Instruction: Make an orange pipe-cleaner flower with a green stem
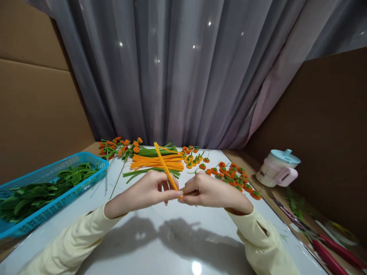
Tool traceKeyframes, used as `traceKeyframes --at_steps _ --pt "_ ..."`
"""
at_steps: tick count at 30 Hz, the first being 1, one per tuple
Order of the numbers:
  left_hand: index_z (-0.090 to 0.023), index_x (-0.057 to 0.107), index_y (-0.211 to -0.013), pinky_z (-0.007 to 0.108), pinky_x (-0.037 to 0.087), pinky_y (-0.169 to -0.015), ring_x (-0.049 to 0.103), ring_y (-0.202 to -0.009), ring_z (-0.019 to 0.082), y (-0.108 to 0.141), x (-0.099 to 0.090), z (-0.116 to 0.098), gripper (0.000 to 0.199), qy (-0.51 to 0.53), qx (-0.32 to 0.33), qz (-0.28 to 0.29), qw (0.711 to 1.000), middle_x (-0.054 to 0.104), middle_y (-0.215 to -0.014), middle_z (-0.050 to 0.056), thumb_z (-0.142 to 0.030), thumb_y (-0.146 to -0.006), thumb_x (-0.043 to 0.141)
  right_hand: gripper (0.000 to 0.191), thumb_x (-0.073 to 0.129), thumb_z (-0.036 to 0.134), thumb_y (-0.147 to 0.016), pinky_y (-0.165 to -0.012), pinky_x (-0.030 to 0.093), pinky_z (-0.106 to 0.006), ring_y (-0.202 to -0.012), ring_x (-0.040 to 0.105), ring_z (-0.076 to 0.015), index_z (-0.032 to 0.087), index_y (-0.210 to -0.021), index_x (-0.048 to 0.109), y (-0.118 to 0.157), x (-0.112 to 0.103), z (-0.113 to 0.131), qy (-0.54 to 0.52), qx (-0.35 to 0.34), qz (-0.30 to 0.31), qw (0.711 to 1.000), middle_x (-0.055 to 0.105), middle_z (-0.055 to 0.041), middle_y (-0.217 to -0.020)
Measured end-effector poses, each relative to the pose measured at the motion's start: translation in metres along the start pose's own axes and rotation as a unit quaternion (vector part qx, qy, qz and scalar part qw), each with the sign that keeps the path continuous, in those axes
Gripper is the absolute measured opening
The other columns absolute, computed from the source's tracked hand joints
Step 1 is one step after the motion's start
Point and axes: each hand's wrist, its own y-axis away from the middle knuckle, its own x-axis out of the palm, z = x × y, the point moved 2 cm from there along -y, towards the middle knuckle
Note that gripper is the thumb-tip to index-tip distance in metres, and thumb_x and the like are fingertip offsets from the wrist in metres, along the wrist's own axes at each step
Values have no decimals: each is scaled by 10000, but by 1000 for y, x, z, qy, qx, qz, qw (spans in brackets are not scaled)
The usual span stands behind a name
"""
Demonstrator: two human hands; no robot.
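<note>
My left hand (151, 189) and my right hand (208, 190) meet above the middle of the white table (126, 236). Between their fingertips is a yellow-orange pipe cleaner (164, 165). It slants up and to the left from the pinch, with a sharp bend at its top. Both hands are closed on its lower end, which the fingers partly hide. Just behind lie a bundle of loose orange pipe cleaners (156, 162) and green pipe cleaners (149, 152). To the right are several orange pipe-cleaner flower heads (229, 173) with green centres.
A blue basket (61, 198) with green leaves (34, 196) stands at the left. Orange flowers on stems (126, 144) lie at the back left. On the right are a lidded cup (275, 170) and red-handled pliers (327, 250). A grey curtain (177, 76) hangs behind.
</note>
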Motion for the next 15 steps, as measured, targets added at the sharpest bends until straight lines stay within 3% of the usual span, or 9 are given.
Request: traceKeyframes --at_steps 8,15 --pt "-126 645 -763 190 403 -510 548 -536 93 2 3 -10 239 -10 -2 -21 1000 612 -622 6 -358 -799 597 177 610 240 -766 -443 227 -205 -461 263 -49 108 -677 687 2 1 2 4 27 -59 998 319 71 -476" --pt "-127 648 -714 204 375 -521 480 -557 91 1 4 -7 229 -18 -4 -67 998 589 -622 6 -345 -774 616 101 640 186 -736 -453 235 -188 -441 317 -35 126 -680 698 1 3 1 44 39 -108 992 428 58 -470"
